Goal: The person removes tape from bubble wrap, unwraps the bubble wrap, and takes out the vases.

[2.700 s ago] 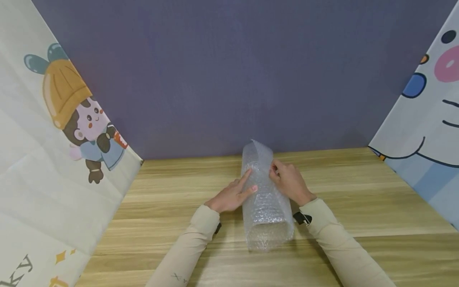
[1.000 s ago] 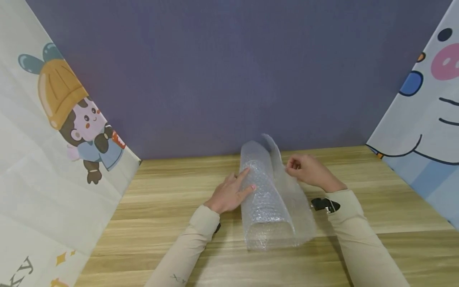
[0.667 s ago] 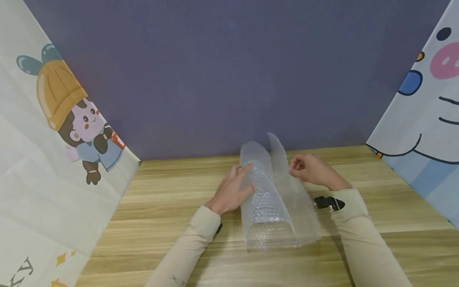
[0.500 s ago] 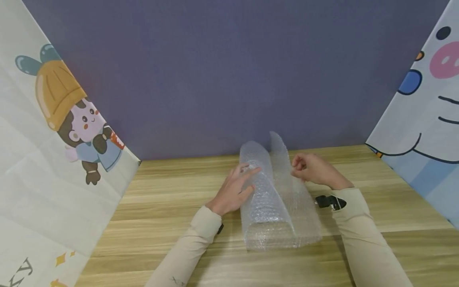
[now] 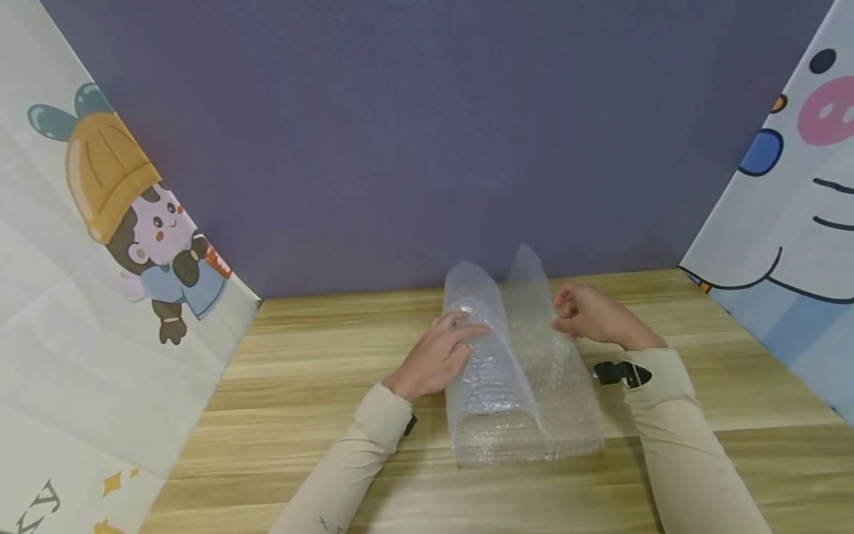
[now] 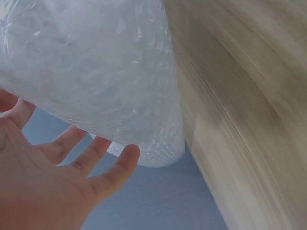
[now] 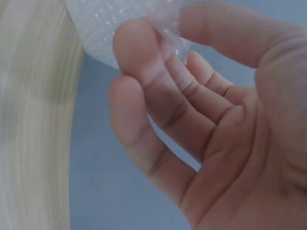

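A roll of clear bubble wrap (image 5: 490,389) lies lengthwise on the wooden table, its near end showing a wide curved opening. Whether anything is inside cannot be told. My left hand (image 5: 437,356) rests on the roll's left side and top with loosely bent fingers; in the left wrist view, those fingers (image 6: 120,167) spread along the curved surface. To the right, a loose flap (image 5: 563,400) is peeled away, its far corner standing up. My right hand (image 5: 594,315) pinches the flap's right edge. Between thumb and finger, the right wrist view shows the film (image 7: 165,17) held.
Behind the table (image 5: 320,371) rises a dark blue-grey panel (image 5: 400,148). Cartoon-printed white sheets stand on the left (image 5: 60,297) and right (image 5: 807,245). Black straps sit at both wrists.
My right hand has drawn the flap rightward off the roll, opening a widening gap. My left hand stays on the roll, its fingers shifting and bending more.
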`<control>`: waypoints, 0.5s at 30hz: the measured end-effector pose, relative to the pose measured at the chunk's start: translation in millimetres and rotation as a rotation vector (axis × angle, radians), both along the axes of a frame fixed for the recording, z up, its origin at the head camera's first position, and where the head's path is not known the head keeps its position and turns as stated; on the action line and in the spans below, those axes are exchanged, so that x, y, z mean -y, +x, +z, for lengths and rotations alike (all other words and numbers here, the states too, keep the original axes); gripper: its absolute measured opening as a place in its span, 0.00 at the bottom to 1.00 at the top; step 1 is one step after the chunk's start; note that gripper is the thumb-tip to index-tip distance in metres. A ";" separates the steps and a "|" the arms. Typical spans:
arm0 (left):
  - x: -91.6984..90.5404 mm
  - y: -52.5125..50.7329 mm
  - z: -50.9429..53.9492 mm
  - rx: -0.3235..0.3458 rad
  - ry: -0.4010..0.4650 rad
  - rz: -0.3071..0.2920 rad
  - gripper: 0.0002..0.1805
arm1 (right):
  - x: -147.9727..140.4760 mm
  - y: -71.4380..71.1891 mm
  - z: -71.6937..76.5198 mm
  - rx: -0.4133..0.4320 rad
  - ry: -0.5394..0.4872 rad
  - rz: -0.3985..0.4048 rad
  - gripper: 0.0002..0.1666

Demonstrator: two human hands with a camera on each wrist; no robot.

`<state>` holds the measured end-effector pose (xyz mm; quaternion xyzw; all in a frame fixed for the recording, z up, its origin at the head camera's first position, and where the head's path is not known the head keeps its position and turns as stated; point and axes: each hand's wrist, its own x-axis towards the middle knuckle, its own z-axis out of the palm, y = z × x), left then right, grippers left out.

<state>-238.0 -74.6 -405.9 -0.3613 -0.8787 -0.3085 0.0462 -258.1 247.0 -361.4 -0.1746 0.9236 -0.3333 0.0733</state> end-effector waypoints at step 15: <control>0.3 -0.8 -1.0 0.085 0.020 0.077 0.25 | -10.1 -2.9 -6.3 0.005 0.008 0.049 0.30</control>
